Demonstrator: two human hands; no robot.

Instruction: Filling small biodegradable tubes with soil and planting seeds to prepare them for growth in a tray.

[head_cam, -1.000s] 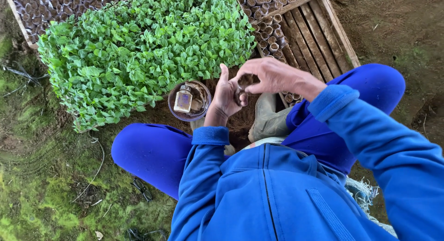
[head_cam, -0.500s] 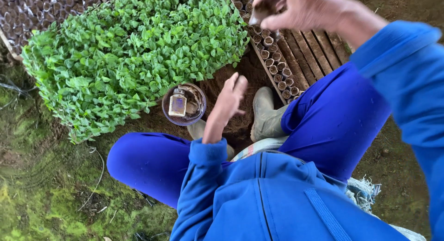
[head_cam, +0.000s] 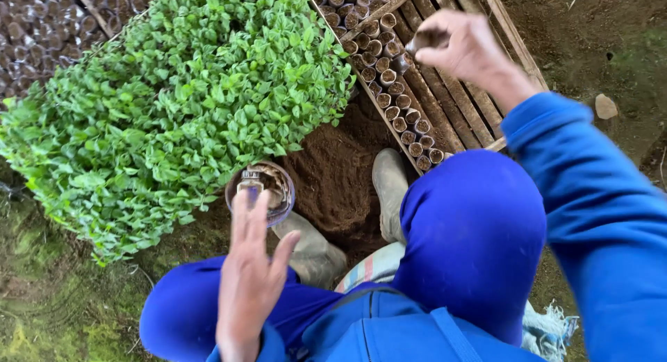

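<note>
Soil-filled pot (head_cam: pixel 425 39) in closed right hand (head_cam: pixel 462 46); left hand (head_cam: pixel 250 265) open, empty.

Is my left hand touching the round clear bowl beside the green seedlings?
Cannot tell. In the head view the left hand overlaps the round clear bowl, hiding any gap.

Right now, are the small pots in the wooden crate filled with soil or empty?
Filled. The small pots standing in rows in the wooden crate show dark soil at their open tops, with no seedlings growing from them.

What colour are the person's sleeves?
Bright blue sleeves, clearest in the head view.
</note>
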